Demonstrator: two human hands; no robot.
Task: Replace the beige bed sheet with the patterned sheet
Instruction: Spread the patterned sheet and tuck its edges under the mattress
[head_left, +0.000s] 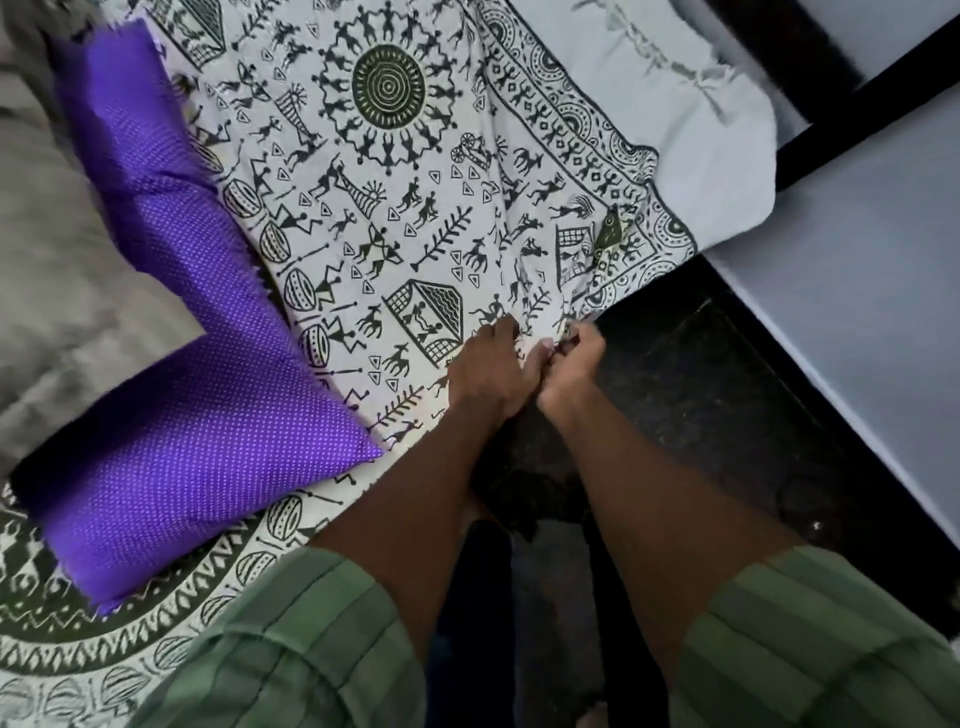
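Observation:
The patterned sheet (405, 218), white with dark green folk figures and a round sun motif, lies spread over the bed. Its near edge is bunched at the bed's side, where both hands meet. My left hand (485, 376) lies on the sheet's edge with fingers curled into the cloth. My right hand (571, 366) pinches a fold of the same edge right beside it. Pale bare bedding (691, 135) shows beyond the sheet's bordered corner at the upper right. No beige sheet is clearly visible.
Two purple dotted pillows (171, 332) lie on the patterned sheet at the left. Grey cloth (57, 270) is heaped at the far left. The dark floor (701, 415) runs along the bedside, with a pale wall (872, 291) and dark frame at right.

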